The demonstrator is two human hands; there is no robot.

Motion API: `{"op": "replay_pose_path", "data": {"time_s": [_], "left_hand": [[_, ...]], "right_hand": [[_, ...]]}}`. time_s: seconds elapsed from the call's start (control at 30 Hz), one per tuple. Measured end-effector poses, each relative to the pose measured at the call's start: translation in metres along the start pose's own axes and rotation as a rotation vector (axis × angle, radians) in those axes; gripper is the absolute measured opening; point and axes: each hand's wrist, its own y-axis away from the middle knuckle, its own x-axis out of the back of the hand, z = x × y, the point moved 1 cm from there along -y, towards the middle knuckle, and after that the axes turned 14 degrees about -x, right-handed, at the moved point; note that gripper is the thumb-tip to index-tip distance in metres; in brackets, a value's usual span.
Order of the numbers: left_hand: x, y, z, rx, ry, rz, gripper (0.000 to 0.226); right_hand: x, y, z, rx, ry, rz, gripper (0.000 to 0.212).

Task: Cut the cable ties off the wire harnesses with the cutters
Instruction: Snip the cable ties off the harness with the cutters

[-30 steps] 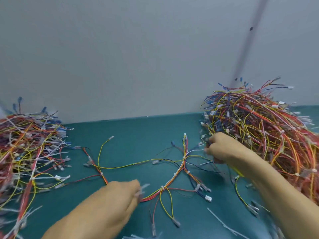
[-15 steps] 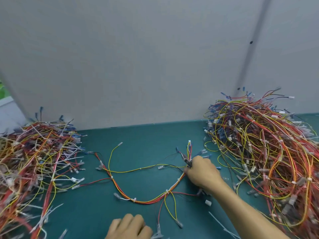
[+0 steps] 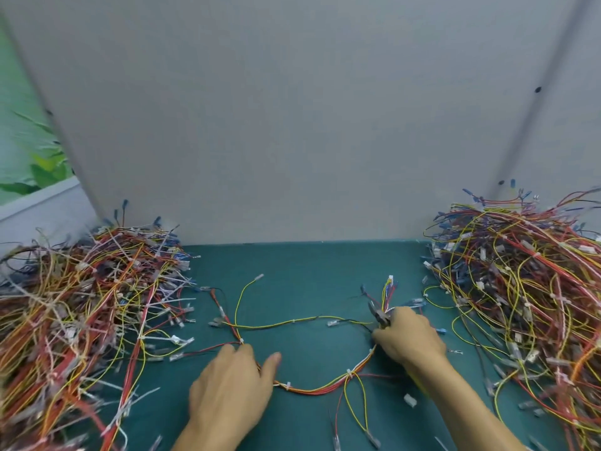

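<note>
Cutters (image 3: 380, 315) are clenched in the right hand (image 3: 410, 338); the left hand (image 3: 231, 384) grip cannot be told; the wire harness (image 3: 312, 390) should be held taut.

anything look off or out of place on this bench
Nothing looks damaged. The one stray item is a small white plastic piece, seemingly loose on the teal table mat beside the right forearm. It lies apart from the multicoloured wire harness that the left hand rests on, while the right hand holds small metal cutters.
</note>
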Motion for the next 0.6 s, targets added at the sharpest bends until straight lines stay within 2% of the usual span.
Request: {"op": "replay_pose_path", "data": {"time_s": [0.1, 0.23, 0.3, 0.37, 0.43, 0.5, 0.6], "left_hand": [[-0.006, -0.019, 0.000, 0.108, -0.032, -0.054, 0.049], [-0.016, -0.025, -0.001, 0.118, 0.017, -0.039, 0.024], [-0.016, -0.027, -0.007, 0.121, 0.265, 0.086, 0.015], [-0.010, -0.029, -0.008, 0.151, 0.733, 0.191, 0.011], [0.000, -0.031, -0.008, 0.171, 1.086, 0.280, 0.009], [0.010, -0.035, -0.008, 0.169, 1.262, 0.322, 0.013], [0.021, -0.040, -0.010, 0.152, 1.377, 0.355, 0.024]], "right_hand": [[0.009, -0.002, 0.002, 0.073, -0.207, -0.069, 0.019], [0.019, 0.007, 0.008, 0.122, -0.666, -0.201, 0.017], [0.024, 0.014, 0.010, 0.137, -0.856, -0.336, 0.011], [0.028, 0.020, 0.012, 0.143, -0.980, -0.451, 0.006], [0.033, 0.025, 0.013, 0.151, -1.070, -0.518, 0.011], [0.037, 0.030, 0.013, 0.174, -1.135, -0.527, 0.014], [0.040, 0.036, 0.015, 0.247, -1.189, -0.489, 0.019]]}}
